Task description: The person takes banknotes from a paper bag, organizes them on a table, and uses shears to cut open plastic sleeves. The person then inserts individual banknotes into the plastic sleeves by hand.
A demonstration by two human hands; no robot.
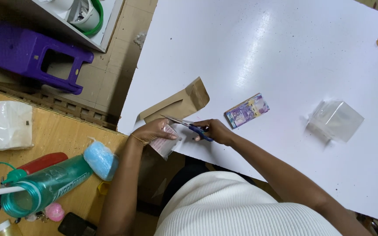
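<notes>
At the near edge of the white table [285, 52], the left hand [154, 131] pinched a small clear packet [166, 144] between thumb and fingertips. The right hand [217, 130] had its fingers curled through the blue handles of the scissors [189, 125], blades parted and pointing toward nine o'clock over the packet. A brown envelope [178, 103] lay just beyond, at twelve o'clock from the left hand. A banded stack of banknotes [246, 110] sat near the right hand at two o'clock, and a clear plastic box [335, 120] well apart at three o'clock
</notes>
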